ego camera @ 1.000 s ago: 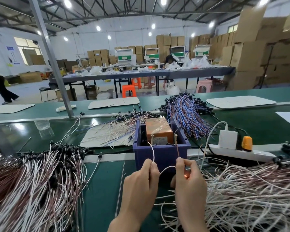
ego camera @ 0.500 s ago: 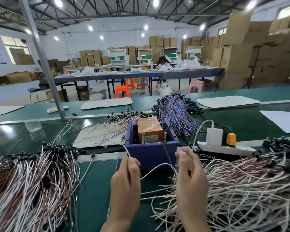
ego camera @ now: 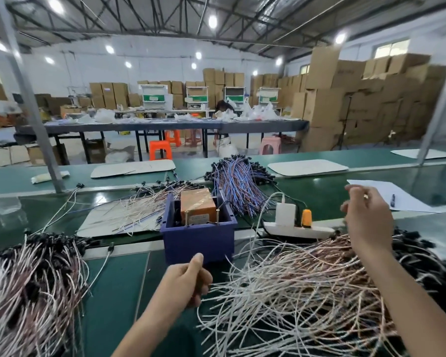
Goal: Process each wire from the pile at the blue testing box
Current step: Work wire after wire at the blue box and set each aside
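The left hand (ego camera: 188, 282) sits low in front of the blue testing box (ego camera: 198, 238), its fingers (ego camera: 204, 282) curled into a fist with the thumb up. Whether a wire is caught inside that fist I cannot tell. The right hand (ego camera: 366, 220) is raised above the right-hand pile of wires (ego camera: 294, 292), fingers bent and blurred, and I cannot tell whether they pinch anything. That pile of white and copper-coloured strands sprawls just beside the left hand, with loose ends reaching toward its knuckles and toward the box's front wall. The box stands between the two hands with an orange block (ego camera: 197, 204) inside it. To its right lies a white power strip (ego camera: 299, 229) carrying a white adapter (ego camera: 285, 215) and an orange plug (ego camera: 306, 217). Behind it is a bundle of blue and purple wires (ego camera: 238, 186), and thin strands are scattered over a pale card (ego camera: 101, 222) on the left. Another heavy heap of wires with black ends (ego camera: 29, 287) fills the near left. All of it rests on a long green surface (ego camera: 113, 292), with a sheet of paper (ego camera: 402, 202) and a pen (ego camera: 393, 199) out past the right hand. Beyond is a warehouse hall — a grey post (ego camera: 29, 99), a long dark table (ego camera: 165, 124) strewn with bags, orange (ego camera: 160, 153) and pink (ego camera: 271, 144) stools, and stacked cardboard boxes (ego camera: 358, 99) under a steel-truss roof.
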The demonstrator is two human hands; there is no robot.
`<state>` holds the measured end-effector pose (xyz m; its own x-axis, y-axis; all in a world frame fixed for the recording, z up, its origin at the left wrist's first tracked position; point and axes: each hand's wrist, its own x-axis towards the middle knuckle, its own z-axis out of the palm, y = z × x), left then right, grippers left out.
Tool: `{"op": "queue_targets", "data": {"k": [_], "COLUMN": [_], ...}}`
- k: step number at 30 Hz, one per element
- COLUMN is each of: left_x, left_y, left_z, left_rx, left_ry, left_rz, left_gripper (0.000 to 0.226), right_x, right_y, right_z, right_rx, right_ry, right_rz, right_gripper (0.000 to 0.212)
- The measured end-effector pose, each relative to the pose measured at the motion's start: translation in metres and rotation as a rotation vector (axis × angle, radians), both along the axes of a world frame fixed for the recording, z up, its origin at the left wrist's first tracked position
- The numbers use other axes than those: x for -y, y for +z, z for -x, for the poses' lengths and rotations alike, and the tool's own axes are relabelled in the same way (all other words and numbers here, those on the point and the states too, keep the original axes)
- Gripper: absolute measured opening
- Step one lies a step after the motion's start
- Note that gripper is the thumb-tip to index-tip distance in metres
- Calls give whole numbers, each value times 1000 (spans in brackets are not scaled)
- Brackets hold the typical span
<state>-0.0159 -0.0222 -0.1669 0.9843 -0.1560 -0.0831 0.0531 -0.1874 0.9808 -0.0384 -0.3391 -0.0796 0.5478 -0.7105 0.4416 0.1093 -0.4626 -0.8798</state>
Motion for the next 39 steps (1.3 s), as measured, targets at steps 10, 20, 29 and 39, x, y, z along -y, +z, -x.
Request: {"op": "queue_targets", "data": {"k": [10,20,29,39], "left_x": [-93,-176,-156,-99], "left_y": [25,-15,-24,16], "left_z": [-11,-16,-46,1], "left_rx": [285,294,138,673], "left_ry": [71,226,407,468], "left_rz": [-598,-1390,-1471,-677], "left_gripper": [45,40,26,11], "right_x": [-117,-190,-187,-188], "right_y": [-37,-138,-141,-140], "right_z": [1,-5,-10,-4], "right_rx": [-7,-251,-247,-126], "right_ry": [330,430,424,517], "right_rz": [499,616,589,452], "right_gripper": [30,25,20,21]}}
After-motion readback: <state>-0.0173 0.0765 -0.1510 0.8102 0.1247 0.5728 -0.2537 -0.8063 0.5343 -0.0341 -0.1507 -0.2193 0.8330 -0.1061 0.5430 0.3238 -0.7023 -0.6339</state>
